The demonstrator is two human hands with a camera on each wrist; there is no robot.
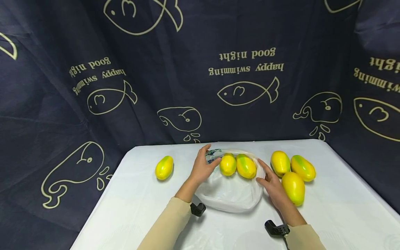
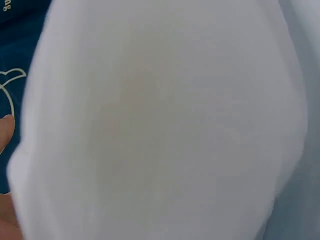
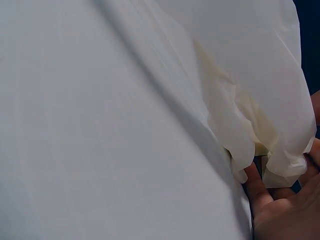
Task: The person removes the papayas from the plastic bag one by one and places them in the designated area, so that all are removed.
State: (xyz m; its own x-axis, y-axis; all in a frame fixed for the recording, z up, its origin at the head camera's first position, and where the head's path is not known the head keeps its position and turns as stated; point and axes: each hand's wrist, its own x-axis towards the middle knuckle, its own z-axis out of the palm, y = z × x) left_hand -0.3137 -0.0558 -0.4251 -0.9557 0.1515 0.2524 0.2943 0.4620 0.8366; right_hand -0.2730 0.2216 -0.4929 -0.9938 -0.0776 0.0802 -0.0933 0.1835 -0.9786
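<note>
A white plastic bag (image 1: 231,198) with a blue-green print lies on the table, its mouth spread. Two glossy yellow fruits with green streaks, shaped like papayas, sit in the mouth: one fruit (image 1: 227,165) on the left, another (image 1: 246,166) beside it. My left hand (image 1: 201,169) is at the bag's left rim, thumb and fingers spread apart, thumb tip right at the left fruit. My right hand (image 1: 272,182) holds the right rim; in the right wrist view, bunched plastic (image 3: 245,145) lies between thumb and fingers. The bag (image 2: 165,120) fills most of the left wrist view.
Three more yellow fruits (image 1: 293,187) are grouped right of the bag, close to my right hand. A single fruit (image 1: 164,167) lies to the left. Behind the white table (image 1: 131,211) hangs a dark curtain (image 1: 187,69) with fish drawings.
</note>
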